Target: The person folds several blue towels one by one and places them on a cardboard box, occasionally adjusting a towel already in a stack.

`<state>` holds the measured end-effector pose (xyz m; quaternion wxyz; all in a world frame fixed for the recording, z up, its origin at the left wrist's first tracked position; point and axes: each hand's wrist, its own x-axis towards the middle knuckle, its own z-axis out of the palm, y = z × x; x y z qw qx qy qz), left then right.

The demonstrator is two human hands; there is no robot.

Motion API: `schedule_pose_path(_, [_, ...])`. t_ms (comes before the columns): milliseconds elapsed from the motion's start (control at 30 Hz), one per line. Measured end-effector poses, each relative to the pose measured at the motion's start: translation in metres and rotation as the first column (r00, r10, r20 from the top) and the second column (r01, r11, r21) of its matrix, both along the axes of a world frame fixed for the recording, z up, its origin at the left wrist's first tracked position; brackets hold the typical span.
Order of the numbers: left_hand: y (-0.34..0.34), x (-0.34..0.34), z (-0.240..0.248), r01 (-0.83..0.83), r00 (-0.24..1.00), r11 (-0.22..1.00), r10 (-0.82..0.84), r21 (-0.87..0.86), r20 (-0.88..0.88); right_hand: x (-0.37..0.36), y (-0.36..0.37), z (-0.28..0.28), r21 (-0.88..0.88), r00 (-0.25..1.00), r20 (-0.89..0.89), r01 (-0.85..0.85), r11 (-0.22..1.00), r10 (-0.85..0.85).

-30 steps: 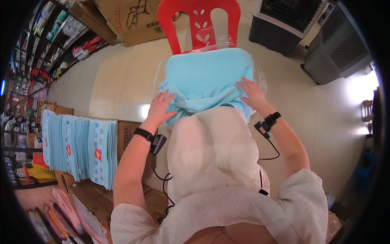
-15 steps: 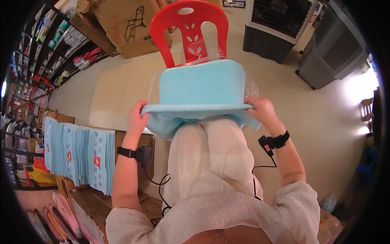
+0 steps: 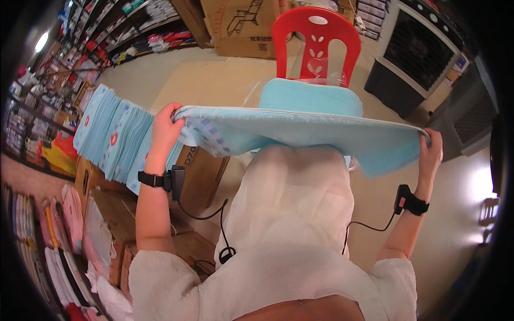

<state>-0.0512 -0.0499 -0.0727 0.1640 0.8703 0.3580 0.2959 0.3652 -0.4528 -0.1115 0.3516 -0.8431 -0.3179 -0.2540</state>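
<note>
A light blue towel (image 3: 316,125) is stretched wide between my two hands, above my lap, with a checked patterned band near its left end. My left hand (image 3: 167,128) is closed on the towel's left corner. At the opposite corner my right hand (image 3: 431,150) grips the edge between thumb and fingers. Just beyond it, a pile of similar blue towels (image 3: 310,96) rests on the red plastic chair (image 3: 316,40), partly hidden by the stretched towel. Clear plastic film (image 3: 257,92) shows around that pile.
Several folded blue towels (image 3: 115,134) lie in a row on cardboard boxes (image 3: 201,171) at my left. An air cooler (image 3: 409,59) stands beyond the chair at the right. Stocked shelves (image 3: 128,32) line the far left. A large printed carton (image 3: 243,27) stands behind the chair.
My hands have moved apart, drawing the towel out to a much wider span; its patterned band now shows. My view has turned, so the chair appears further right.
</note>
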Motion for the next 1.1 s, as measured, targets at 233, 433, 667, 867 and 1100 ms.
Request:
schedule_pose_path(233, [0.001,-0.046,0.004,0.202,0.964,0.812,-0.065,-0.548,0.258,0.069,-0.042,-0.031,0.389,0.768,-0.586,-0.012,0.921,0.257])
schedule_pose_path(433, [-0.029,0.021,-0.012,0.456,0.782,0.506,0.164,-0.732,0.601,0.074,0.020,-0.029,0.115,0.912,-0.334,-0.209,0.971,0.236])
schedule_pose_path(667, [-0.094,0.099,-0.002,0.531,0.776,0.697,-0.172,-0.482,0.606,-0.073,0.120,0.073,0.574,0.163,-0.634,-0.556,0.601,0.756])
schedule_pose_path(867, [-0.141,0.115,0.018,0.586,0.766,0.731,-0.359,-0.349,0.533,-0.138,0.135,0.087,0.261,0.243,-0.339,-0.904,0.339,0.909])
schedule_pose_path(1100, [-0.161,0.115,0.020,0.604,0.733,0.754,-0.401,-0.256,0.549,-0.149,0.141,0.096,0.050,0.531,0.057,-0.847,0.529,0.845])
